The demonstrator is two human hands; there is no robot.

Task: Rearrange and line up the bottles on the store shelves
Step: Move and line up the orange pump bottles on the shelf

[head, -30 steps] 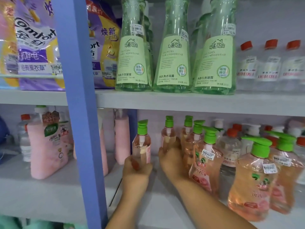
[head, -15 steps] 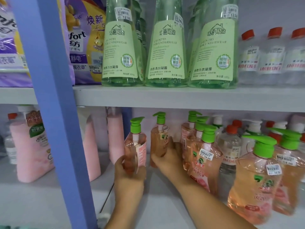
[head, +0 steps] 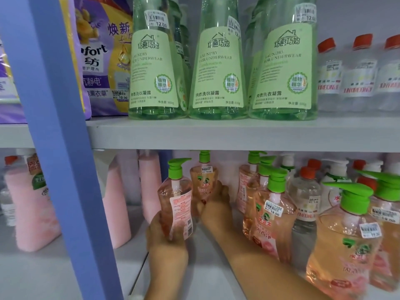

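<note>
Peach-pink is pretty much the whole lower shelf (head: 201, 276) here, a pale grey board packed with clear plastic pump bottles of pinkish liquid with green pump tops. The left hand (head: 166, 241) comes up from the near edge and has its fingers wrapped round the base of one of them, the left pump bottle (head: 176, 202), which shows its back label with red print and leans a bit to the left. I can't tell if its bottom is touching the shelf, the hand covers it. Just to its right and a little farther back is the second pump bottle (head: 203, 180), front label facing out with a price sticker near the neck; the right hand (head: 213, 204) is curled round its lower half, thumb on the near side.

Well to the right there's a bunch more of the same green-pump bottles (head: 270, 215), crowded and turned at different angles, mixed with clear bottles with red caps (head: 305, 198). Left of the blue metal upright (head: 58, 137) stand opaque pink bottles (head: 32, 208).

On the upper shelf (head: 238, 133), three tall clear green bottles (head: 217, 68) with pale green labels sit side by side along the front edge, purple softener bags (head: 104, 68) to their left, and small clear red-capped bottles (head: 359, 76) to their right.
</note>
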